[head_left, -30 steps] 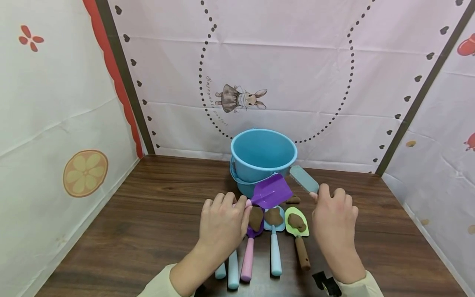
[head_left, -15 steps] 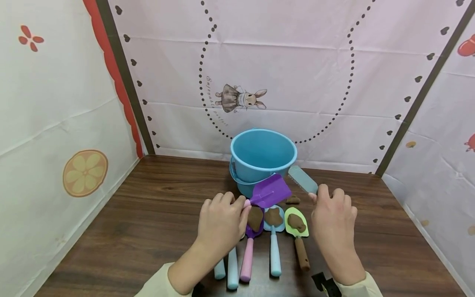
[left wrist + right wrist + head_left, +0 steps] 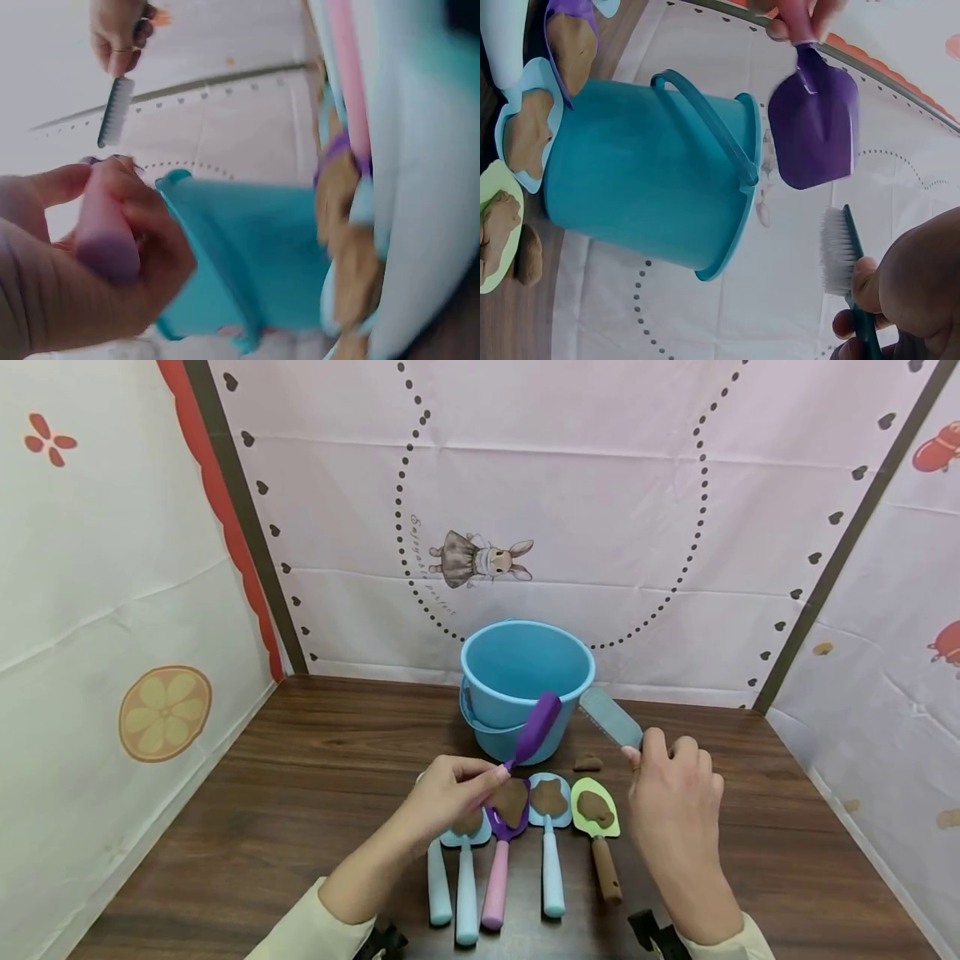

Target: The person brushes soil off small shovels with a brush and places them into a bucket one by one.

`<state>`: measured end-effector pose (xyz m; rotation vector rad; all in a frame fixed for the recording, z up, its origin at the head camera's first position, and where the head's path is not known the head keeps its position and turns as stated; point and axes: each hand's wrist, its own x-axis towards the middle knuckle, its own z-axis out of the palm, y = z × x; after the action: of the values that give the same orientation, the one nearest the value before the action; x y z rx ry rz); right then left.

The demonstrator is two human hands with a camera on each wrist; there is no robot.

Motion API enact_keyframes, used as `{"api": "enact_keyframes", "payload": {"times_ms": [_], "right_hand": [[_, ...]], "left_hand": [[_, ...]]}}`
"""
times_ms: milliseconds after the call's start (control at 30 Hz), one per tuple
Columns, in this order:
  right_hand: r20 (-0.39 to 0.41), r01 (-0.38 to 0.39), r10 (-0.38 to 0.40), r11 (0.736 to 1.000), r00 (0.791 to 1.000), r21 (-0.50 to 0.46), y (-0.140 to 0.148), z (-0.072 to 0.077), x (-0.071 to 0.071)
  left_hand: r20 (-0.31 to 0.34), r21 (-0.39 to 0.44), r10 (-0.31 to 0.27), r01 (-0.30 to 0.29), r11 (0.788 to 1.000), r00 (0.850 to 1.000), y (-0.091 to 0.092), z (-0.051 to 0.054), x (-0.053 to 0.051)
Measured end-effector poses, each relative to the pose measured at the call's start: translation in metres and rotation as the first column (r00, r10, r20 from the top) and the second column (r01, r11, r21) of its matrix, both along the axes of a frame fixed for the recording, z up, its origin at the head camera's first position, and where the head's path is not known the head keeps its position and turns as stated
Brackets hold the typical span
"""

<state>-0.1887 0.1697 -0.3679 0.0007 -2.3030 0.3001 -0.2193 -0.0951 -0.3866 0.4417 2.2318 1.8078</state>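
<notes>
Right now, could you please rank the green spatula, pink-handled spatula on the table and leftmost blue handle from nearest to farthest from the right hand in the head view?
1. Green spatula, just left of the right hand.
2. Pink-handled spatula, farther left, mid-row.
3. Leftmost blue handle, at the row's left end.

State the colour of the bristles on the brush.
White; the bristles show best in the right wrist view.

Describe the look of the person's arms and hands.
The left hand and right hand are bare, without gloves. The left sleeve and right sleeve are pale cream, ending near the wrists. A black fitting shows beside each cuff.
</notes>
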Motion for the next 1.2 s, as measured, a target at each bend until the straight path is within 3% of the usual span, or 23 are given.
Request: {"api": "enact_keyframes", "payload": {"times_ms": [33,67,133,200,233,333,567,767,933,1033,1200], "right_hand": [[-0.002,-0.002,0.002,1.000,1.000,-0.004,0.000,0.001,0.000],[-0.004,-0.004,0.004,1.000,1.000,-0.006,0.000,0.002,0.001],[-0.004,-0.009,0.009,1.000,1.000,-0.010,0.000,0.003,0.001],[-0.001,-0.018,0.018,1.000,1.000,-0.010,-0.001,0.004,0.001],[0.001,-0.022,0.022,1.000,1.000,-0.009,-0.001,0.005,0.000],[0.000,-0.035,0.035,0.999,0.999,-0.009,-0.002,0.005,0.000],[0.020,-0.076,0.076,0.997,0.997,0.007,-0.010,0.002,0.003],[0.050,-0.197,0.195,0.979,0.979,0.041,-0.035,-0.003,0.014],[-0.012,-0.289,0.292,0.952,0.956,0.105,-0.055,-0.011,0.024],[-0.026,-0.294,0.299,0.948,0.954,0.118,-0.059,-0.015,0.025],[0.002,-0.254,0.255,0.962,0.967,0.097,-0.051,-0.014,0.020]], "left_hand": [[0.117,0.117,-0.056,0.042,0.992,0.992,0.000,0.000,-0.001],[0.222,0.231,-0.120,0.067,0.971,0.968,0.000,0.000,-0.003],[0.381,0.401,-0.236,0.070,0.913,0.894,0.001,0.001,-0.004],[0.451,0.499,-0.324,0.066,0.864,0.832,0.002,0.002,-0.003],[0.470,0.527,-0.351,0.062,0.848,0.810,0.002,0.002,-0.003],[0.495,0.567,-0.391,0.052,0.822,0.776,0.002,0.002,-0.001],[0.496,0.574,-0.410,0.065,0.816,0.766,0.001,0.000,0.000],[0.493,0.575,-0.429,0.087,0.814,0.757,0.003,-0.002,0.002],[0.498,0.557,-0.433,0.105,0.824,0.752,0.006,-0.002,0.004],[0.499,0.540,-0.427,0.115,0.834,0.754,0.008,-0.001,0.006],[0.488,0.522,-0.424,0.134,0.842,0.763,0.010,-0.001,0.008]]}}
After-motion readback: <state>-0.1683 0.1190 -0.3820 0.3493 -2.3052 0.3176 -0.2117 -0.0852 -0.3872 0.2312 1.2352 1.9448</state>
